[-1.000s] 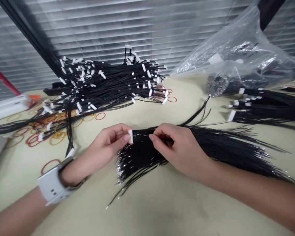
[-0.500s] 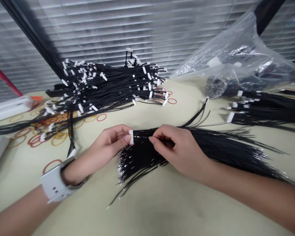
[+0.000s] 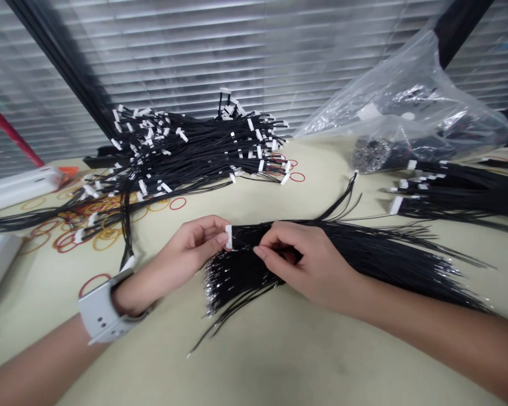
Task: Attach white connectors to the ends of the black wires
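Observation:
In my left hand (image 3: 201,242), thumb and fingers pinch a small white connector housing (image 3: 229,237) by its side. My right hand (image 3: 296,254) is closed just to the right of it, its thumb and forefinger pinching a thin black wire (image 3: 243,244). That wire spans the short gap to the connector; whether its end sits inside, I cannot tell. Below both hands lies a wide bundle of black wires (image 3: 241,276) with shiny metal terminals (image 3: 211,293) at its left end. My right palm hides part of the bundle.
Behind, a heap of black cables with white connectors (image 3: 195,146) rests against the blinds. Red and yellow rubber bands (image 3: 105,237) are scattered at left. A clear plastic bag (image 3: 415,129) holding metal parts stands back right, near more connectored cables (image 3: 469,189).
The shiny wire end that showed between my hands no longer shows; a dark wire spans the gap. My right fingers have shifted slightly down and left. The view has shifted slightly.

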Action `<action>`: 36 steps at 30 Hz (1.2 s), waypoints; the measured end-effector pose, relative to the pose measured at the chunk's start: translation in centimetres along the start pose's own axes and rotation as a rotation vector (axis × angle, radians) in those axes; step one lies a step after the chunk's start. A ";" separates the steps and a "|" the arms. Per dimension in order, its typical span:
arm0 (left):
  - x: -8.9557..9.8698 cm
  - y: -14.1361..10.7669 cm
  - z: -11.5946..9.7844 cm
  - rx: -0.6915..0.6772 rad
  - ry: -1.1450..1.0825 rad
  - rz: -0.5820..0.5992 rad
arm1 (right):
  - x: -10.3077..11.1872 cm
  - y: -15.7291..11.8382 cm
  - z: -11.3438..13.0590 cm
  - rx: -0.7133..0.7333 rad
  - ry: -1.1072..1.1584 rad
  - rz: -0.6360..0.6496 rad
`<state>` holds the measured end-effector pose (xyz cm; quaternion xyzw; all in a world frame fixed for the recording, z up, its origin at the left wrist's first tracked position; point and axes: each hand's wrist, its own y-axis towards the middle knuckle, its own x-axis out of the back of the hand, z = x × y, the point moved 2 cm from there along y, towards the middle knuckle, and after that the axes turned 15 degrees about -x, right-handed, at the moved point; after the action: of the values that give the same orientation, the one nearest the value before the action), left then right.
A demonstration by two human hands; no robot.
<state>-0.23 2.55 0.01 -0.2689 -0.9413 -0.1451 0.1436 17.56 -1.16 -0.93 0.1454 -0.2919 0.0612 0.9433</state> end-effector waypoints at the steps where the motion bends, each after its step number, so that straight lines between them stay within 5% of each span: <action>1: 0.0 0.0 0.0 -0.001 -0.004 0.002 | 0.0 0.0 0.0 0.007 0.001 0.005; 12: 0.0 0.0 -0.3 -0.003 0.041 0.026 | 0.0 0.2 -0.3 -0.104 -0.040 -0.087; 36: -0.4 -0.3 -0.3 -0.030 0.068 0.068 | -0.1 0.1 -0.4 -0.032 -0.064 -0.024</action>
<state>0.00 2.06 0.09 -0.2976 -0.9239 -0.1635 0.1764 17.67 -0.93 -1.20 0.1359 -0.3210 0.0404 0.9364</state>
